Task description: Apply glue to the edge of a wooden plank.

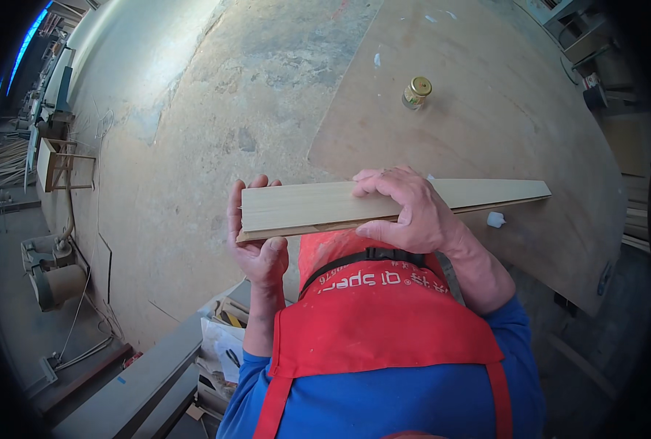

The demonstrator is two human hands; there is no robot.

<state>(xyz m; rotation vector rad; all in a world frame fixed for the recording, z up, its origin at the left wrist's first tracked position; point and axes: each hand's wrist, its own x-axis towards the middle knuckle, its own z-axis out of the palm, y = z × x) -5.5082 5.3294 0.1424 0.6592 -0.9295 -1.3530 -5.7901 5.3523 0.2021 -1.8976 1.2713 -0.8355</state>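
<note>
Boards (296, 208) stacked by the red apron (384, 329) were seemingly being steadied, left hand (257, 256) half-curled, holding their left end, right hand (418, 208) arched, gripping mid-length, and the next move probably called for aligned edges

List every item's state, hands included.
Boards: stacked, held in both hands
Left hand: curled around the boards' left end, thumb at the near edge
Right hand: gripping from above, thumb at the near edge
Jar: upright, lid on
Buckle: looks fastened
Apron: worn
</note>
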